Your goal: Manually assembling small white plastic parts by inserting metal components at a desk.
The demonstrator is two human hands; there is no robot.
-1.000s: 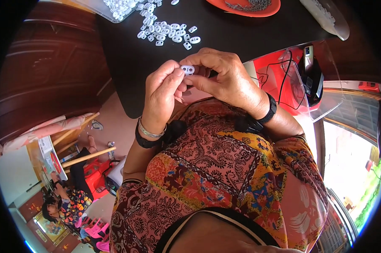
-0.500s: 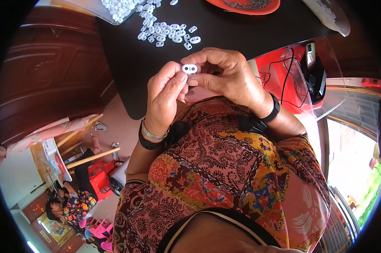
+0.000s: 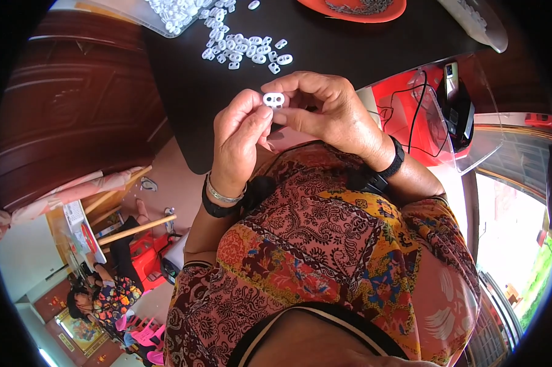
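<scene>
A small white plastic cord lock [image 3: 273, 99] with two dark holes is held between my two hands, just off the table's near edge. My left hand [image 3: 242, 131] pinches its left side between thumb and forefinger. From the right, the thumb and forefinger of my right hand [image 3: 325, 110] close on its other side. The right fingers partly hide that end, and a white part shows just under the holed face. Beyond my fingers, several similar white pieces [image 3: 251, 49] lie loose on the dark table [image 3: 331, 49].
A clear tub [image 3: 166, 32] heaped with white pieces stands at far left. An orange dish [image 3: 355, 16] holds small grey metal parts. At far right lies a clear bag [image 3: 471, 27]. A red stool [image 3: 398, 98] with cables is at right. Another person [image 3: 108, 300] sits at lower left.
The cord lock has tilted slightly between my fingers, showing more of a white part under its holed face. Both hands keep their pinch in nearly the same place.
</scene>
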